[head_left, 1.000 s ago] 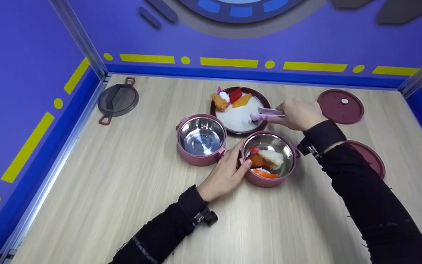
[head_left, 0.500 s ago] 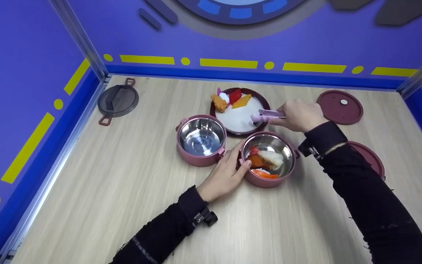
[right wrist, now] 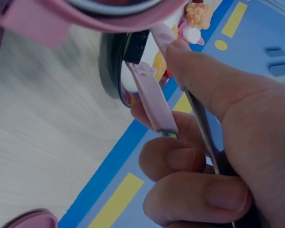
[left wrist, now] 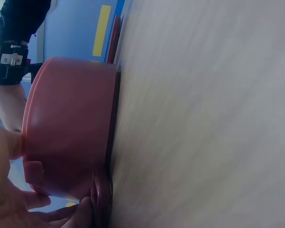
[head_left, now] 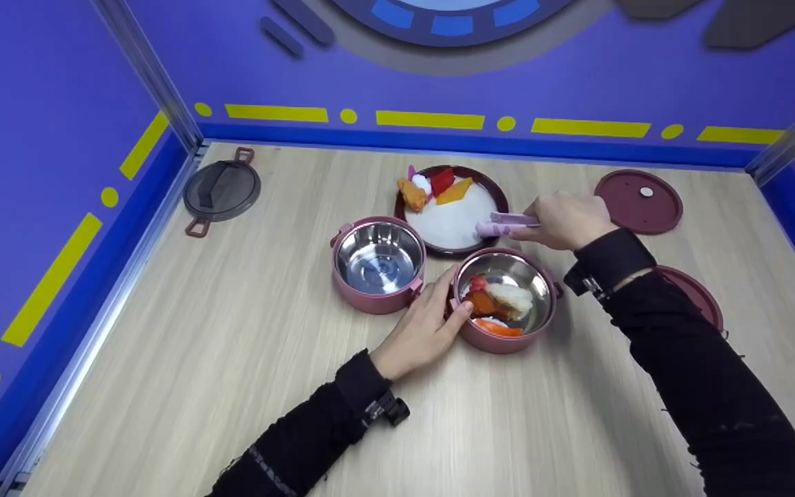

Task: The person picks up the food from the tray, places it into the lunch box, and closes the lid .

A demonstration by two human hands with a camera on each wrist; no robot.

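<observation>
My left hand (head_left: 421, 335) grips the side of a pink lunch pot (head_left: 504, 342), its thumb over the rim. Inside lie toy foods: a white piece (head_left: 511, 297), a brown piece (head_left: 484, 301) and an orange-topped sushi (head_left: 497, 326). My right hand (head_left: 566, 219) holds pale pink tongs (head_left: 508, 224), whose tips are over the right edge of a dark-rimmed plate (head_left: 501, 197). In the right wrist view, a small black piece (right wrist: 137, 46) sits at the tongs' tips. Toy fried chicken (head_left: 411, 195), a red piece (head_left: 442, 181) and a yellow piece (head_left: 454, 191) lie on the plate's far left.
A second pink pot (head_left: 373, 300) with bare steel inside stands left of the first, close to the plate. Two maroon lids lie at right, one far back (head_left: 635, 210) and one (head_left: 694, 297) partly under the right sleeve. A grey handled lid (head_left: 225, 190) is at back left.
The tongs' tips have shifted slightly right and toward me at the plate's edge, and the dark bit by them is no longer seen in the head view. My left hand stays on the pot.
</observation>
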